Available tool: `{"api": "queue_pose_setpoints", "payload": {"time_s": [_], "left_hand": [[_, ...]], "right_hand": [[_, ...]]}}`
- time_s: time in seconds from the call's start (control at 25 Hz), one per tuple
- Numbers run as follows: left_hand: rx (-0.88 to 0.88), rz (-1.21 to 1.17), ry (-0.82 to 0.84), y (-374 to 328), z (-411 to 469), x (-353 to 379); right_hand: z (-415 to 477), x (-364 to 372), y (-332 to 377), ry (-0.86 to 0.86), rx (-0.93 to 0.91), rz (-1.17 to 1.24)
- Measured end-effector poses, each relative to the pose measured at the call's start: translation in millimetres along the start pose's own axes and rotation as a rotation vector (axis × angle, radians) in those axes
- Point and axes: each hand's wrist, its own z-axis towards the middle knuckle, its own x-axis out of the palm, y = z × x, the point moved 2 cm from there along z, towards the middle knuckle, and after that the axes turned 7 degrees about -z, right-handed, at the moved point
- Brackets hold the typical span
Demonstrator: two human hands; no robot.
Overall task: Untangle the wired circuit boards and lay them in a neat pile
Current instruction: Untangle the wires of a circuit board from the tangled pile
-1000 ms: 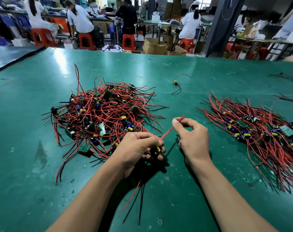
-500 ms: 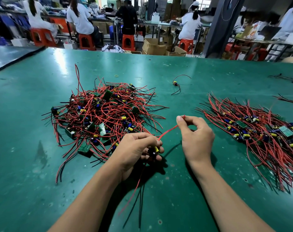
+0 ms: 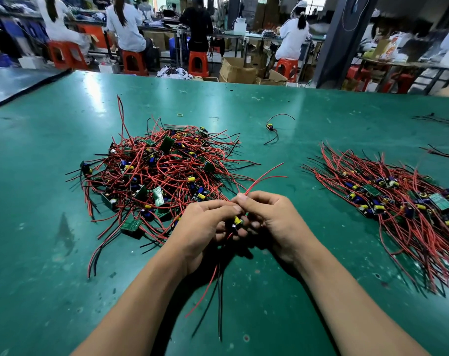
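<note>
A tangled heap of small green circuit boards with red and black wires [image 3: 156, 176] lies at centre left of the green table [image 3: 38, 291]. A flatter, combed pile of the same boards [image 3: 398, 201] lies at the right. My left hand [image 3: 205, 227] grips one small board with a yellow part [image 3: 237, 221] just above the table; its red and black leads hang toward me. My right hand [image 3: 272, 219] meets the left and pinches that board's red wires, which fan up and to the right.
A single stray board with black wires [image 3: 270, 128] lies beyond my hands. More loose wires [image 3: 439, 122] sit at the far right edge. A rubber band [image 3: 180, 115] lies farther back. People sit on red stools at benches behind the table.
My right hand slid left along the red wire, from its far end to the board, and now touches the left hand. The wire ends have sprung free up and right.
</note>
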Motion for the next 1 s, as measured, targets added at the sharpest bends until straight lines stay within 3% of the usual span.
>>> {"api": "queue_pose_setpoints", "payload": {"time_s": [0.12, 0.24, 0.68, 1.0], "left_hand": [[0.004, 0.049, 0.016, -1, -2, 2], [0.016, 0.116, 0.037, 0, -2, 4], [0.037, 0.149, 0.064, 2, 2, 1], [0.026, 0.208, 0.104, 3, 5, 0]], "right_hand": [[3, -4, 2, -0.197, -0.072, 0.010], [6, -11, 8, -0.327, -0.132, 0.253], [11, -18, 12, -0.218, 0.048, 0.732], [11, -26, 15, -0.241, 0.038, 0.777]]}}
